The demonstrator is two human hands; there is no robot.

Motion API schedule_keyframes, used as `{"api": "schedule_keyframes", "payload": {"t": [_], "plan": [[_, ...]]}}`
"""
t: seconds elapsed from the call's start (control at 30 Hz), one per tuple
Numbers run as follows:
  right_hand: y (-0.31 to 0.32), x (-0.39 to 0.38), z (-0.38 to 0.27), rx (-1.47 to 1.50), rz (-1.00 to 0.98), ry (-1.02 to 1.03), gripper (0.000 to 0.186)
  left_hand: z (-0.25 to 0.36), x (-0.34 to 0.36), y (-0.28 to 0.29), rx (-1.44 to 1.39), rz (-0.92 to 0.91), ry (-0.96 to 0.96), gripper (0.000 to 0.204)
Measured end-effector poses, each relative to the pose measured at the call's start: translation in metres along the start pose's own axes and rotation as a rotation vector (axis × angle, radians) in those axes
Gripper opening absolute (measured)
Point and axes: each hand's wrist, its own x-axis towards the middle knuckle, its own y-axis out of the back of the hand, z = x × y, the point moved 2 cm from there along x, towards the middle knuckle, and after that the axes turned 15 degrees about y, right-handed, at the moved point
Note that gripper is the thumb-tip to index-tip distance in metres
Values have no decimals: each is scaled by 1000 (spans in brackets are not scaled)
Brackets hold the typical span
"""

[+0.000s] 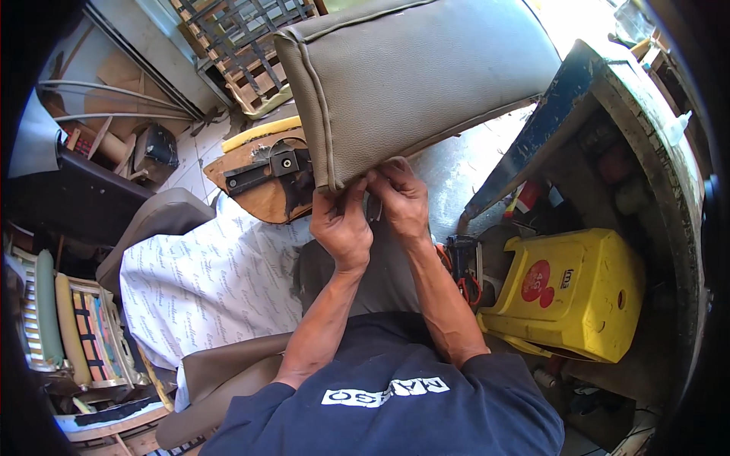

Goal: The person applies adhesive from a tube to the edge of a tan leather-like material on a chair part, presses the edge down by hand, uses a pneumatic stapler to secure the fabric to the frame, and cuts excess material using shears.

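A brown leather-look cushion [426,68] with piped seams fills the top middle of the head view. At its near lower corner both my hands meet. My left hand [342,224] pinches the cover's edge beside the corner, its thumb pointing up. My right hand [401,199] is closed against the same edge, fingertips almost touching the left ones. Whether a small thing sits between the fingers is hidden. Left of the cushion is a rounded wooden board [258,178] with a black metal bracket [262,173] fixed to it.
A yellow plastic stool [578,285] lies on its side to the right, below a worn blue-edged table [563,114]. White printed sheeting [205,289] spreads at left, near a brown padded piece [152,224]. A webbed wooden frame [239,53] stands at the back.
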Motion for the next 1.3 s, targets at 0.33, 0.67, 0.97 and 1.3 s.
{"api": "schedule_keyframes", "payload": {"t": [0.33,0.67,0.97,1.3], "plan": [[10,6,-10,386,61,-349,19,-7,-5,-2,-31,65,140,17],[-3,-1,0,236,137,-86,15,9,-4,-2,195,87,47,11],[-7,0,9,97,138,-1,15,21,4,2,258,59,-16,15],[3,8,16,77,84,-125,15,19,35,9,623,111,-476,38]]}}
